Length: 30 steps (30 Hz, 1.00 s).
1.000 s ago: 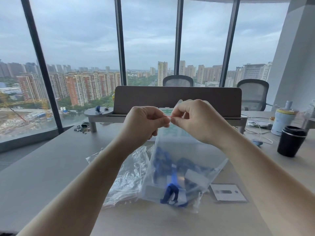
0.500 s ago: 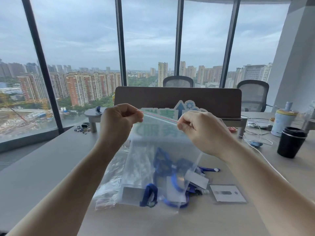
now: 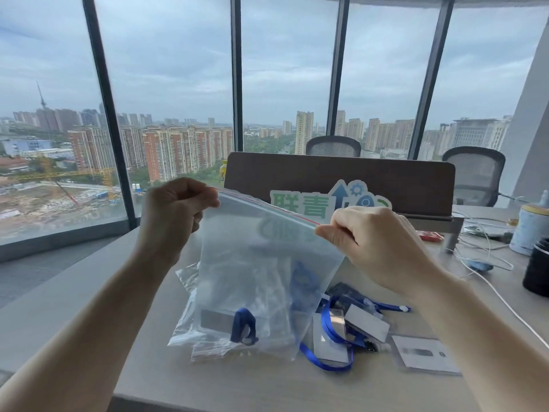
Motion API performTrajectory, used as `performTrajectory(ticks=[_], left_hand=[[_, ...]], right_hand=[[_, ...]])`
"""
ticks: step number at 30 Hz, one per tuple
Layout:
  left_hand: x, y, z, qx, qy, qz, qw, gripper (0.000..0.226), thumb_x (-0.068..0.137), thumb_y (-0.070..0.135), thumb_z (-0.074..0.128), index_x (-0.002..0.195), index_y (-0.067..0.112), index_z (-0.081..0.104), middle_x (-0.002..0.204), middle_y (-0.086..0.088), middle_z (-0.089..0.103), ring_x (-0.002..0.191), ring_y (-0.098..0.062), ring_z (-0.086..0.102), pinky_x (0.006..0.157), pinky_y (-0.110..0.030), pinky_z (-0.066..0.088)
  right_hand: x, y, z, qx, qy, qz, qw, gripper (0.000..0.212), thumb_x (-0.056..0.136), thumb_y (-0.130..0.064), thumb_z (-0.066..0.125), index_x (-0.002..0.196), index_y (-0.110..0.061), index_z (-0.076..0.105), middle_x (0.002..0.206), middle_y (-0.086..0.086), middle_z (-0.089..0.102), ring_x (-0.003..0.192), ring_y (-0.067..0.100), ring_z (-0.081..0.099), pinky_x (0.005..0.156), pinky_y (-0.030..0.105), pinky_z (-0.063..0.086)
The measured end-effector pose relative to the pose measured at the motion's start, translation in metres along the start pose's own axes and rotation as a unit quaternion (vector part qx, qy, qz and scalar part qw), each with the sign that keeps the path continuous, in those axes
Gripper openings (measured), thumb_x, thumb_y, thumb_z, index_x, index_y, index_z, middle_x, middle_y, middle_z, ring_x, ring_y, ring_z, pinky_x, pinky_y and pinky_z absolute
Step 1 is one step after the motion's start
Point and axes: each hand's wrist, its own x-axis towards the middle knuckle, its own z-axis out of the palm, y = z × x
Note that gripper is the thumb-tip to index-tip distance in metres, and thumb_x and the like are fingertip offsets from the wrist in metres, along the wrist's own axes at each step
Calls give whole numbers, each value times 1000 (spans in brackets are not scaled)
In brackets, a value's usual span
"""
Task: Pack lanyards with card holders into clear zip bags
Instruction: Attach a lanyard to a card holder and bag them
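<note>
Item: zip bag (image 3: 261,263), which we hold up over the desk (image 3: 89,292), our left hand (image 3: 175,215) pinching its top corner at ten o'clock and our right hand (image 3: 377,245) pinching the other at two o'clock. Inside, at the bottom: a lanyard (image 3: 244,325) with a card holder (image 3: 215,321). Behind the bag, on the desk: a heap of bags (image 3: 185,331). At four o'clock of the bag, on the desk: loose lanyards (image 3: 329,331) and card holders (image 3: 367,322); beyond these, a card (image 3: 424,353). At twelve o'clock: a divider (image 3: 386,179), a sign (image 3: 312,203) before it, two chairs (image 3: 475,171) behind it. At three o'clock: a cup (image 3: 537,269).
</note>
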Motion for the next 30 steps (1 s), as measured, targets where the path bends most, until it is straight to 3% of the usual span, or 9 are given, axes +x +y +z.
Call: performTrajectory(ticks=[4, 6, 9, 14, 18, 21, 23, 27, 30], left_hand=[[1, -1, -28, -23, 3, -11, 1000, 25, 81, 1, 66, 61, 15, 67, 60, -4, 67, 40, -11, 29, 40, -17, 22], [1, -4, -42, -35, 8, -16, 999, 23, 81, 0, 64, 63, 13, 65, 59, -4, 67, 38, -10, 30, 40, -17, 20], [7, -18, -64, -33, 29, -37, 998, 17, 83, -1, 62, 68, 7, 60, 58, -2, 65, 36, -9, 30, 40, -16, 19], [34, -55, -111, 39, 92, -88, 991, 15, 83, 1, 64, 71, 10, 61, 62, -1, 67, 35, -10, 45, 38, -18, 35], [68, -53, -141, 37, 150, -102, 983, 13, 86, 3, 63, 76, 11, 62, 77, -7, 67, 49, -10, 64, 54, -26, 56], [92, -37, -170, 19, 196, -65, 978, 13, 85, 5, 65, 75, 14, 65, 81, -8, 70, 59, -13, 69, 65, -27, 60], [97, -32, -190, 11, 215, -50, 975, 14, 84, 4, 65, 75, 15, 66, 80, -7, 70, 63, -14, 70, 68, -24, 59], [72, -65, -225, 54, 219, -79, 971, 13, 87, 5, 62, 78, 14, 65, 66, 0, 71, 59, -9, 67, 67, -23, 56], [31, -111, -242, 140, 204, -146, 958, 16, 89, 3, 58, 83, 15, 66, 56, 6, 68, 52, -1, 61, 60, -19, 46]], right_hand=[[13, -17, 2, 61, 36, -57, 996, 55, 88, -61, 49, 51, -27, 26, 45, -12, 27, 41, 8, 28, 45, 27, 35], [22, -28, 5, 135, 37, -50, 989, 57, 83, -59, 57, 50, -22, 30, 44, -13, 25, 42, 12, 28, 47, 18, 29], [43, -36, 26, 225, -8, -4, 974, 51, 78, -54, 62, 51, -18, 38, 42, -12, 29, 43, 9, 33, 46, 17, 29], [108, -35, 102, 202, -124, 50, 970, 32, 95, -30, 61, 74, -6, 59, 57, 0, 53, 43, 6, 39, 45, 15, 33], [166, -60, 147, 165, -37, 66, 983, 34, 91, -34, 65, 74, -5, 61, 64, 4, 60, 64, 24, 57, 64, 36, 49], [191, -96, 156, 208, 48, 42, 976, 28, 91, -32, 65, 75, -8, 63, 61, 2, 66, 58, 21, 63, 61, 34, 53], [189, -118, 163, 254, 58, 23, 965, 23, 91, -28, 65, 79, -9, 68, 64, 0, 71, 58, 15, 67, 61, 30, 55], [155, -140, 211, 292, -1, 14, 956, 16, 88, -27, 68, 81, -13, 71, 68, 0, 73, 64, 19, 67, 65, 33, 54], [117, -140, 255, 297, -99, 48, 949, 12, 86, -29, 69, 81, -19, 70, 75, 3, 74, 70, 23, 65, 70, 36, 54]])
